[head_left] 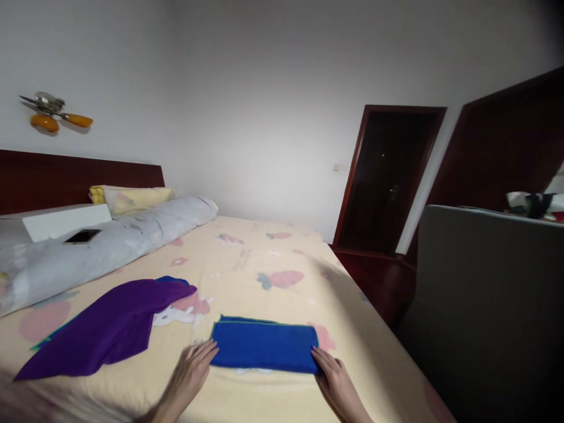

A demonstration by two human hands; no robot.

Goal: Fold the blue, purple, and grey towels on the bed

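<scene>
The left hand and right hand rest lightly curled fingers on opposite ends of a folded blue cloth; whether they pinch it cannot be told. The step seems to be squaring a fold; the next move likely calls for even, level handling at both ends. The cloth lies on the bed, long axis running left to right, green-trimmed edge facing away, right of a purple cloth.

Dim light, soft shadows, blur (lower left)

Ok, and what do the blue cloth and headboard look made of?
Blue cloth: soft, matte fabric, perhaps microfibre, judging by its folded layers and green stitched edge. Headboard: probably wood or veneer with a smooth finish, judging by its even red-brown surface.
</scene>
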